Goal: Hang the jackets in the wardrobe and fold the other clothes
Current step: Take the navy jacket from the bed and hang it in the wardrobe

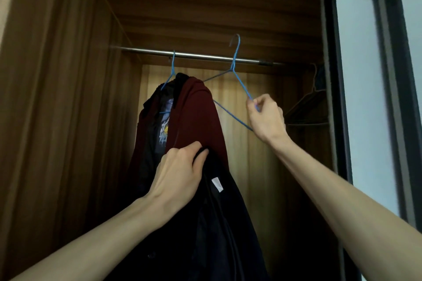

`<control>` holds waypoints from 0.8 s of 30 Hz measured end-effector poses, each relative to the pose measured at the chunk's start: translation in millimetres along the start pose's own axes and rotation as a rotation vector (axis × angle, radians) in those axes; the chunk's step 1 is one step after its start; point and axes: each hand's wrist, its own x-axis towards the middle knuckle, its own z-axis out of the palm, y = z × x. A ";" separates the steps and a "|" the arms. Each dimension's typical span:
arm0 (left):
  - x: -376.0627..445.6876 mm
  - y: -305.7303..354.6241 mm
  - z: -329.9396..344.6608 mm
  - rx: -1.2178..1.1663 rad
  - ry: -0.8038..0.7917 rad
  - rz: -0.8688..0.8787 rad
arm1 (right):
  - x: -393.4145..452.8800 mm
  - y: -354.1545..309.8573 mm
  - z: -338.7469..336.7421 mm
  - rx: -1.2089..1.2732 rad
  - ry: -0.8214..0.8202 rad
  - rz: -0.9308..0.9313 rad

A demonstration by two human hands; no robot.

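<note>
One jacket, a dark red one [196, 116], already hangs in the wardrobe [57, 98] on a blue hanger [170, 75] hooked over the rail [205, 56], with a dark printed garment [163, 130] apparently under it. A second blue hanger [235, 70] is off the rail, its hook raised just above and in front of it. The right hand [266, 118] pinches the hanger's lower right corner between thumb and fingers [258, 102]. The left hand [180, 171] grips a black jacket [219, 223] near its collar, fingers curled into the cloth, holding it up in front of the red one. The black jacket does not look threaded onto the hanger yet, so that, and hooking it on the rail, seems left to do. More bare hangers [308, 107] sit at the far right. Any clothes to fold are out of view, so that part cannot be judged.
</note>
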 end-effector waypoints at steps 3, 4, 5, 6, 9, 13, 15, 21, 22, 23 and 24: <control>-3.6 5.2 -7.6 0.015 -0.006 -0.025 | -38.8 9.9 7.0 0.020 -0.136 0.049; -4.9 7.4 -10.2 0.026 -0.007 -0.039 | -47.7 11.3 7.6 0.029 -0.142 0.055; -6.3 10.3 -13.3 0.034 -0.007 -0.053 | -55.1 12.8 7.4 0.043 -0.126 0.071; -8.0 12.5 -16.3 0.038 -0.008 -0.069 | -62.1 13.4 5.5 0.076 -0.101 0.090; -13.3 13.8 -22.8 0.007 -0.011 -0.113 | -79.2 15.0 -2.2 0.143 -0.054 0.128; -20.1 9.9 -29.3 -0.091 -0.030 -0.084 | -85.2 8.6 -7.9 0.090 -0.083 0.182; -25.9 10.2 -36.7 -0.144 -0.046 -0.068 | -93.1 4.7 -13.1 0.068 -0.074 0.172; -53.3 9.7 -73.7 -0.214 -0.104 -0.066 | -150.3 -13.6 -59.2 0.025 0.017 0.150; -59.7 10.3 -82.2 -0.220 -0.116 -0.062 | -161.2 -20.7 -66.9 0.021 0.019 0.145; -66.5 11.4 -91.0 -0.227 -0.129 -0.060 | -172.2 -28.8 -74.4 0.008 0.022 0.137; -73.2 12.2 -99.2 -0.227 -0.142 -0.062 | -183.4 -37.2 -81.8 0.000 0.026 0.131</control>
